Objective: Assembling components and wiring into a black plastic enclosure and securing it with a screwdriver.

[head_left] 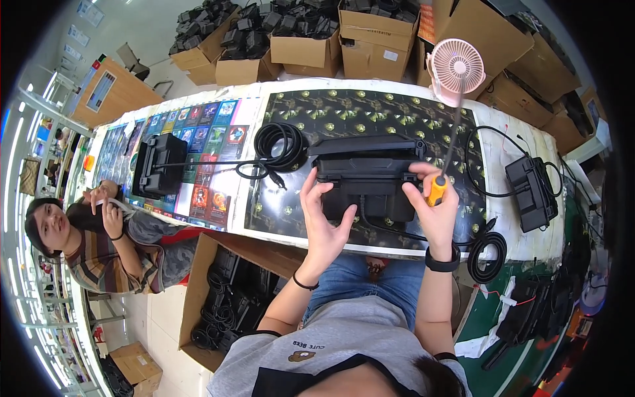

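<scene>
A black box-shaped device [368, 180] stands on the patterned table cover [344, 112] in front of me. My left hand [322, 215] grips its left side. My right hand [433, 202] rests at the device's right side and holds a screwdriver with an orange handle [437, 190], its thin shaft pointing up. A black cable [390, 231] runs out from under the device. A coiled black cable [280, 145] lies just left of the device.
Another black device [157, 164] sits at the table's left, one more [532, 188] at the right with a cable coil [487, 255]. A pink fan [455, 66] stands behind. Cardboard boxes [304, 49] line the back; one [228, 291] is on the floor. A seated person [99, 245] is left.
</scene>
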A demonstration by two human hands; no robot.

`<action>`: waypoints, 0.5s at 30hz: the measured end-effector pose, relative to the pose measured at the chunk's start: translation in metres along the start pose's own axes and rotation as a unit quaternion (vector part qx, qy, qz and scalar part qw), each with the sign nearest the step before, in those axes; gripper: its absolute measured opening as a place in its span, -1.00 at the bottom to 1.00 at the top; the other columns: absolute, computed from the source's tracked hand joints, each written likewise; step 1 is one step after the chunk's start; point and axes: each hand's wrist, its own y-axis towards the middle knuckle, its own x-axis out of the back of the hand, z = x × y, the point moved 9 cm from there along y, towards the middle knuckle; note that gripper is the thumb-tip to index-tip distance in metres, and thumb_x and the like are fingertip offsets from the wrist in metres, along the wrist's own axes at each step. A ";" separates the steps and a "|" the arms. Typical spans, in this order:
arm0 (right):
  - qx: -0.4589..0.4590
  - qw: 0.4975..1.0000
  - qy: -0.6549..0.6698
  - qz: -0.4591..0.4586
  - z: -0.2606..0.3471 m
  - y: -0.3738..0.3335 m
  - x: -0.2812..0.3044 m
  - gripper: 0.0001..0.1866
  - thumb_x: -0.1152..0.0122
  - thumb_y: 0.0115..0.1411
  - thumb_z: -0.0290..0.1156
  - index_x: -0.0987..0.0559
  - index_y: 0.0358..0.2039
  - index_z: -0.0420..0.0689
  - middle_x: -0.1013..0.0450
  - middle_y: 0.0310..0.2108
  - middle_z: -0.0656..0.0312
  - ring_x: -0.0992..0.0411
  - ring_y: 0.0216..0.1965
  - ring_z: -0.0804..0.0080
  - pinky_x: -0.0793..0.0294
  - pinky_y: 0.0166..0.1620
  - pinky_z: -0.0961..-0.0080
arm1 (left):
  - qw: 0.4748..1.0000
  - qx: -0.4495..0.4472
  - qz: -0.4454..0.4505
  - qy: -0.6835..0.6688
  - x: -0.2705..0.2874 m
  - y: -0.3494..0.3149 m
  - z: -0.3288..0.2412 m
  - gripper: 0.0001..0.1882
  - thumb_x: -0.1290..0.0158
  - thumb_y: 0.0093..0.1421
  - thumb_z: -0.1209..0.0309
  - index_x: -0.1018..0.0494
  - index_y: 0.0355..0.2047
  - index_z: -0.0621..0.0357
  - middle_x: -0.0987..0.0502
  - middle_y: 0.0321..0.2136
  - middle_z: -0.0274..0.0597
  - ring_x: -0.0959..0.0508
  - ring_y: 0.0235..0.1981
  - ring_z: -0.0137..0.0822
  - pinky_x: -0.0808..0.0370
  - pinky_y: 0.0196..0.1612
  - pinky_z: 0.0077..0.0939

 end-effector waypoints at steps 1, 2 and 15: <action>-0.009 1.000 -0.007 0.024 -0.002 0.002 -0.005 -0.63 -0.46 -0.01 -0.56 -0.32 -0.61 -0.18 -0.52 -0.35 0.30 -0.34 -0.44 0.61 -0.33 -0.31 0.60 | 1.000 0.000 -0.001 0.001 0.000 0.001 0.000 -0.23 -0.22 0.00 0.74 -0.08 0.15 0.09 0.03 0.32 0.10 -0.16 0.34 -0.03 -0.22 0.34 -0.19; -0.013 1.000 -0.003 0.022 -0.003 0.002 -0.005 -0.61 -0.45 0.02 -0.54 -0.30 -0.60 -0.17 -0.53 -0.38 0.28 -0.35 -0.45 0.61 -0.33 -0.31 0.62 | 1.000 -0.002 -0.004 0.009 -0.001 0.002 -0.001 -0.22 -0.22 0.01 0.73 -0.08 0.16 0.09 0.04 0.33 0.10 -0.16 0.34 -0.03 -0.21 0.34 -0.18; -0.095 0.994 0.028 0.050 -0.053 0.055 -0.029 -0.60 -0.52 0.01 -0.32 -0.57 -0.21 -0.23 -0.30 -0.43 0.45 -0.25 -0.38 0.69 -0.30 -0.23 0.70 | 0.924 -0.176 0.047 0.335 0.009 0.089 -0.051 -0.83 -0.08 0.23 0.31 -0.47 -0.38 0.15 -0.38 0.14 -0.01 -0.18 0.29 0.16 -0.11 0.29 -0.01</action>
